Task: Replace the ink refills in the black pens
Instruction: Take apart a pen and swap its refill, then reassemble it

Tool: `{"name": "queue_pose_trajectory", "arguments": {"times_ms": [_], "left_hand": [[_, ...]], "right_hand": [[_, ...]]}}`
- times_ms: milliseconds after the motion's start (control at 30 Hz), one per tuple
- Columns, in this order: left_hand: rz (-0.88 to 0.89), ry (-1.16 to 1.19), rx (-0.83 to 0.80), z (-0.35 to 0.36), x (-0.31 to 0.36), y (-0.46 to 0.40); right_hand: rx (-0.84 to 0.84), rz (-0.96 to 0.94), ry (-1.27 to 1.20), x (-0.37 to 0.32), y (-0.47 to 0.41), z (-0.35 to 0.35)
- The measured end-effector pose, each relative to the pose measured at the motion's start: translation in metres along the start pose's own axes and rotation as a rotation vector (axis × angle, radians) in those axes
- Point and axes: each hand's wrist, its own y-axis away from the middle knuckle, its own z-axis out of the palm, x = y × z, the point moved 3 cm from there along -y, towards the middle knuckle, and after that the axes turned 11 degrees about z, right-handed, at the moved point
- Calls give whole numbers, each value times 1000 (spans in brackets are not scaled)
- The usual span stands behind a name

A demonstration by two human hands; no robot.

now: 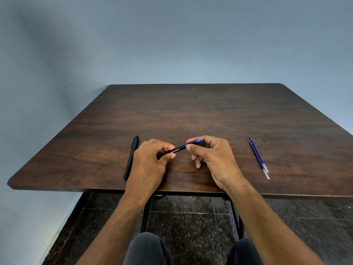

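A black pen [176, 150] with white lettering is held just above the dark wooden table [191, 111], near its front edge. My left hand [149, 163] grips the pen's lower left end. My right hand [214, 155] pinches the upper right end, where a blue part [199, 141] shows between thumb and forefinger. A second black pen [131, 157] lies on the table just left of my left hand, capped end pointing away from me. Two blue ink refills [258, 156] lie side by side on the table to the right.
The table stands against a pale blue wall [172, 44]. Below the front edge I see the black metal table frame [145, 213], a dark speckled tile floor [191, 222] and my knees in dark trousers [147, 249].
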Motion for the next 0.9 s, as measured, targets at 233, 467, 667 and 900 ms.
{"name": "queue_pose_trajectory", "arguments": {"times_ms": [233, 467, 667, 900], "left_hand": [[-10, 20, 18, -1, 0, 1], [-1, -9, 14, -2, 1, 1], [-9, 4, 16, -1, 1, 0], [1, 0, 10, -2, 2, 0]], "right_hand": [[108, 15, 146, -2, 3, 4], [122, 12, 70, -3, 3, 2], [21, -22, -15, -3, 2, 1], [71, -7, -1, -1, 0, 1]]}}
